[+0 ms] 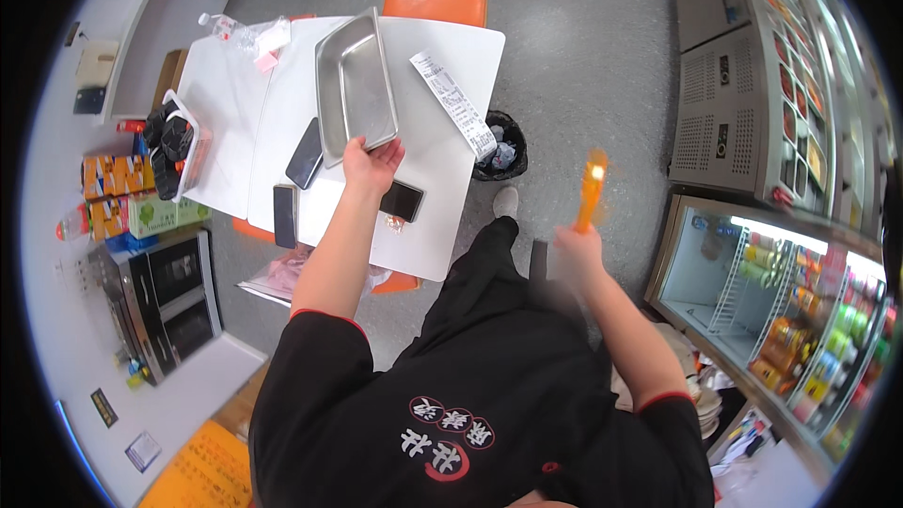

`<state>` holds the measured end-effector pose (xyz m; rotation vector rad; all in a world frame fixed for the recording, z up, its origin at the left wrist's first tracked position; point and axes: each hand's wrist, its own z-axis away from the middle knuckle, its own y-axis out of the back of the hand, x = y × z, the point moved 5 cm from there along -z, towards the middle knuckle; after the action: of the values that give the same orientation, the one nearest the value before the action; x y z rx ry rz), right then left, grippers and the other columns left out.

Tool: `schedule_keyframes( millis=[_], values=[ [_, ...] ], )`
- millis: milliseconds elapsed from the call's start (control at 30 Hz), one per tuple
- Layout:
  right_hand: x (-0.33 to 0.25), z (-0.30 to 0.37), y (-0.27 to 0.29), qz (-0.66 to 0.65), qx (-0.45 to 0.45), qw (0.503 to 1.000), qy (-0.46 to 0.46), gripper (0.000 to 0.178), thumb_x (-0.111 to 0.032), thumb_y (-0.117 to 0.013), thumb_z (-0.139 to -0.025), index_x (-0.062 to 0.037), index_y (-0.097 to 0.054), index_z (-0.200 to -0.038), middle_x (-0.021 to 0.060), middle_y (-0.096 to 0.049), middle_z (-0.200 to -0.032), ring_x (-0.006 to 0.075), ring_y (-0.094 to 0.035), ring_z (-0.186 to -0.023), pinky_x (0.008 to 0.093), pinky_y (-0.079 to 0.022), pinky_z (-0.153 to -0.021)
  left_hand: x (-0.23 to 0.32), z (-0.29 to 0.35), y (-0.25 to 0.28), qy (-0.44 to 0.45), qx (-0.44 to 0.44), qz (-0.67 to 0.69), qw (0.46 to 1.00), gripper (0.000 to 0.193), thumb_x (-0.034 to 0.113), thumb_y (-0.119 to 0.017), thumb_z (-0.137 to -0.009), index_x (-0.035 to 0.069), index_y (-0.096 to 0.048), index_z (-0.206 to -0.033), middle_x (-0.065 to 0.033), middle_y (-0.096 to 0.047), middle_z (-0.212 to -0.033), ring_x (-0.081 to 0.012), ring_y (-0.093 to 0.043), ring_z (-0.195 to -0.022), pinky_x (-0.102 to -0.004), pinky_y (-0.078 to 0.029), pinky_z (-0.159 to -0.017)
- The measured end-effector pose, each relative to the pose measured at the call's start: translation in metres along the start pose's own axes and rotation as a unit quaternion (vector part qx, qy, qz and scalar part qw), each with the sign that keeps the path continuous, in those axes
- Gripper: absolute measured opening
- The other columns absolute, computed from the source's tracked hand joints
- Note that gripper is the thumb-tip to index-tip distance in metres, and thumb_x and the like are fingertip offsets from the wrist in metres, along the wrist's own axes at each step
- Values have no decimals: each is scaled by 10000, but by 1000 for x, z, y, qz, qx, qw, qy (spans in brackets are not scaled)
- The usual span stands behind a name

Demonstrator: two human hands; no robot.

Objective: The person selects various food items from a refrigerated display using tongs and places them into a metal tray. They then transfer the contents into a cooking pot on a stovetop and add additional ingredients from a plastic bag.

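Observation:
My left hand [372, 165] grips the near end of a deep rectangular steel pan [356, 80], thumb at the rim and fingers bent at its corner. The pan looks tilted above the white table [461, 38] and seems to hold nothing. Off to the right of the table, my right hand [578, 252] is closed round a bright orange stick-like thing [591, 190], held upright and smeared by motion. A dark grey flat piece [539, 268] shows beside that hand; whether it belongs to the orange thing I cannot tell.
Phones [306, 155] and a long printed receipt [451, 103] lie on the table. A black-lined bin [503, 146] stands at its right edge. Farther right is a lit drinks fridge [771, 292]. Orange chairs [437, 0] border the table; a basket [193, 146] sits left.

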<state>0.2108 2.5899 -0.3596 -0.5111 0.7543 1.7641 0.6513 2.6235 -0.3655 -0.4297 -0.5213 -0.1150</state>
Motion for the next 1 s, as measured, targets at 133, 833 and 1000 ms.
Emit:
schedule_keyframes(
  millis=[133, 833, 1000],
  values=[
    [-72, -92, -57, 133, -5, 984, 116, 324, -189, -791, -747, 1, -575, -896, 84, -634, -794, 215, -628, -738, 361, -516, -705, -12, -41, -38, -11, 47, 42, 998, 425, 273, -344, -1008, -79, -485, -1200, -228, -596, -1113, -341, -600, -1014, -494, -504, -936],
    [-112, -172, -143, -24, -334, 934, -129, 368, 123, -670, -704, -55, -492, -974, 40, -541, -901, 160, -583, -834, 305, -490, -730, -146, -30, -98, 101, -5, -53, 994, 388, 370, -567, -1000, 25, -606, -1173, -132, -679, -1062, -287, -658, -1010, -418, -535, -910],
    [-134, -167, -105, -63, -381, 912, -139, 370, 86, -692, -711, -53, -476, -977, 43, -540, -881, 158, -599, -810, 300, -511, -709, -203, -5, -158, 176, -83, -18, 981, 311, 136, -546, -993, -19, -566, -1262, -179, -666, -1156, -301, -668, -1059, -447, -548, -943]
  ],
)
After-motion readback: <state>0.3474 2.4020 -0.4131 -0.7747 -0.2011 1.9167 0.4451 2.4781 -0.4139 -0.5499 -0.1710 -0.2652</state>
